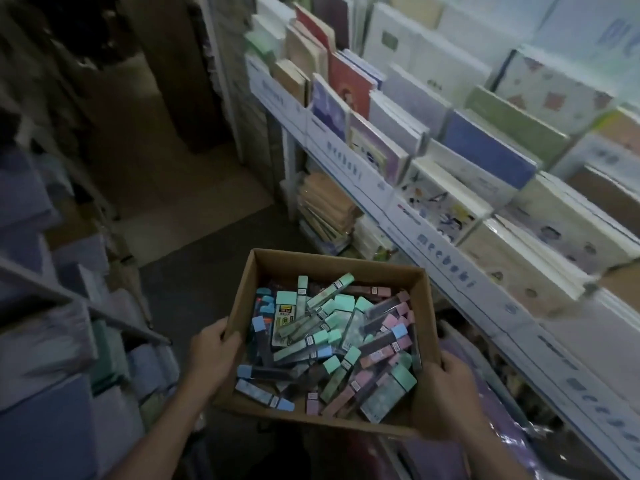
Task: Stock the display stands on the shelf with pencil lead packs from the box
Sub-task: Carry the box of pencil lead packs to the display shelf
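Observation:
I hold an open brown cardboard box (332, 263) in front of me, above the dark floor of a narrow aisle. It is filled with several loose pencil lead packs (332, 341) with mint, pink and blue caps, lying in a jumble. My left hand (213, 355) grips the box's left wall, thumb over the rim. My right hand (450, 393) grips its near right corner. No display stands for lead packs can be made out in view.
To the right runs a white tiered shelf (446, 268) packed with upright notebooks (491, 157). Lower down, stacks of brown notebooks (325, 209) sit by the floor. Shelves with blue and grey stock (45, 341) crowd the left. Cardboard sheets (166, 161) lie on the floor ahead.

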`<state>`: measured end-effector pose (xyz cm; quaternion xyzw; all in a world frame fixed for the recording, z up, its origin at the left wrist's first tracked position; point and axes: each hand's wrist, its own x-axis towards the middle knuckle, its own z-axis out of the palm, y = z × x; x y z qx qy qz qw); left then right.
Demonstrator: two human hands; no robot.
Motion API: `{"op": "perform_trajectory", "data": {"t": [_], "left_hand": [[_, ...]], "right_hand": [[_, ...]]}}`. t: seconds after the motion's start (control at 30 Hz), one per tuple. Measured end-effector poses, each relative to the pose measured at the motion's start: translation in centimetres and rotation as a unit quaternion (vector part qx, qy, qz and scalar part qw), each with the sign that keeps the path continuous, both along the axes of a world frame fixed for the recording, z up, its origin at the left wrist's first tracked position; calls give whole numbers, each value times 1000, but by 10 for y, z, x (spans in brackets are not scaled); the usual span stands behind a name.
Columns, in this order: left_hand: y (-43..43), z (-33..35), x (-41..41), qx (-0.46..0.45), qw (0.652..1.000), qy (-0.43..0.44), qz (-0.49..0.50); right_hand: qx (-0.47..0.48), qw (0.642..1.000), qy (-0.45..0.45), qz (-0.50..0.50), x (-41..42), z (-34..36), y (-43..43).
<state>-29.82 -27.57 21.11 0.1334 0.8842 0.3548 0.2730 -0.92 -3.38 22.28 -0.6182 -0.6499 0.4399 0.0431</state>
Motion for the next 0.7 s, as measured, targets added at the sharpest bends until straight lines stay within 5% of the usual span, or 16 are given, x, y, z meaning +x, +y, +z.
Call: {"op": "perform_trajectory", "data": {"t": [0.37, 0.7], "left_hand": [[-46, 24, -137, 36, 987, 23, 157], [-32, 29, -283, 24, 963, 29, 265]], "right_hand": [[64, 987, 13, 146, -219, 46, 32], [44, 970, 43, 235, -436, 19, 87]]}}
